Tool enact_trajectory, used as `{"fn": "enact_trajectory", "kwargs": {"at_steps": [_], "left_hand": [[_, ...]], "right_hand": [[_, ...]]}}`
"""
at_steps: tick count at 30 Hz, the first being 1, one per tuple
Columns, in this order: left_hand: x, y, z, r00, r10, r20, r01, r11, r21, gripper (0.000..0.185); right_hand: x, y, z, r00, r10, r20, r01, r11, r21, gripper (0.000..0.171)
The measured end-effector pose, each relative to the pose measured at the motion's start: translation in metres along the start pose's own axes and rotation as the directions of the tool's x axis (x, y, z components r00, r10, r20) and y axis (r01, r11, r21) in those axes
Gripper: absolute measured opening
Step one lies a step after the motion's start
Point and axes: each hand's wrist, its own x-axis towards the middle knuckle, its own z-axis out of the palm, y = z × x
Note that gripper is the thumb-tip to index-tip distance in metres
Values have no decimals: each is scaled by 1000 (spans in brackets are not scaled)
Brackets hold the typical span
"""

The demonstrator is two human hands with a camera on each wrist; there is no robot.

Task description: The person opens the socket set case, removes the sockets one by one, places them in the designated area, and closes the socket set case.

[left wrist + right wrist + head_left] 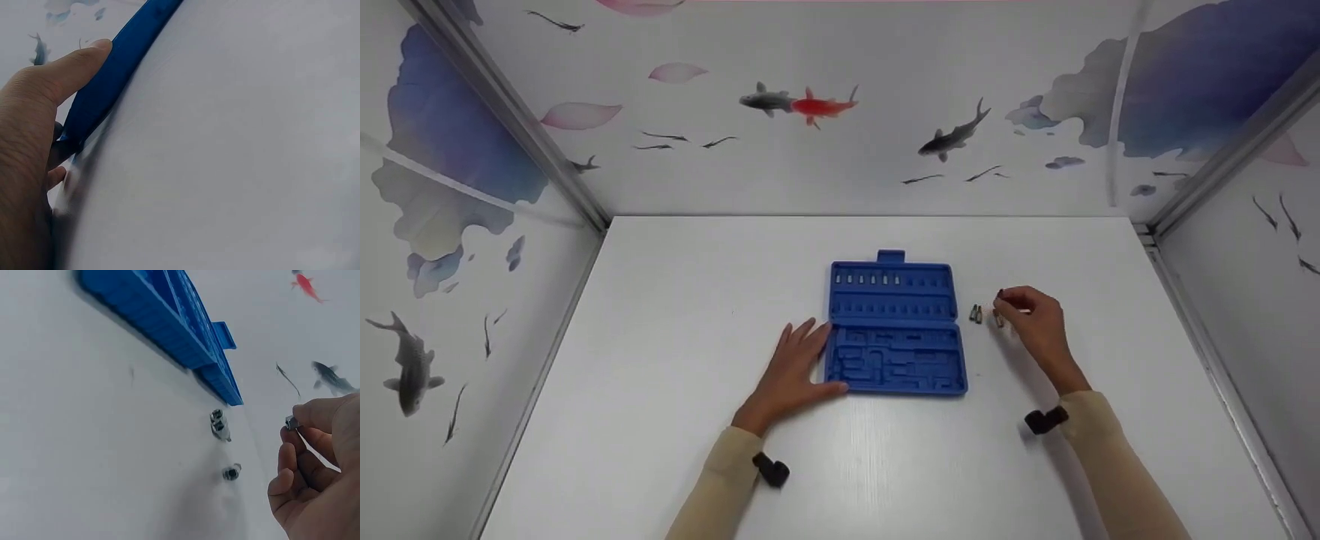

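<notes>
My right hand (1042, 328) pinched a socket (291, 422); my left hand (786, 379), splayed, touched the case (892, 296). Probably mid-filling, I next needed to align it over an empty slot (911, 283).

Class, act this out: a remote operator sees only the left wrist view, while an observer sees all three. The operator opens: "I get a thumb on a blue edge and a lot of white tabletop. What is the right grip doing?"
Observer: The right grip is pinching a small metal piece between thumb and finger.
Operator: Are there any more pieces lying about?
Observer: Yes, three loose pieces are on the white table, to the right of the blue case in the head view.
Operator: And inside the case?
Observer: Six silver pieces sit at the left end of its uppermost row, as the head view shows it.
</notes>
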Motion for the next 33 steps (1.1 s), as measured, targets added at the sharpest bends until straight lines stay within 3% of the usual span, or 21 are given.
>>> {"fn": "enact_trajectory", "kwargs": {"at_steps": [7, 16, 26, 33], "left_hand": [[0, 0, 0, 1000, -20, 11, 20, 1000, 20, 116], [0, 1, -1, 1000, 1, 0, -1, 1000, 16, 116], [0, -1, 1, 1000, 4, -3, -4, 1000, 3, 116], [0, -1, 1, 1000, -1, 1, 1, 1000, 5, 117]], "right_hand": [[-14, 17, -12, 996, 62, -71, -68, 994, -80, 27], [-30, 24, 3, 985, 68, -161, -100, 975, -200, 20], [-31, 19, 15, 975, 98, -198, -146, 958, -246, 24], [-29, 21, 18, 979, 98, -178, -142, 957, -252, 26]]}}
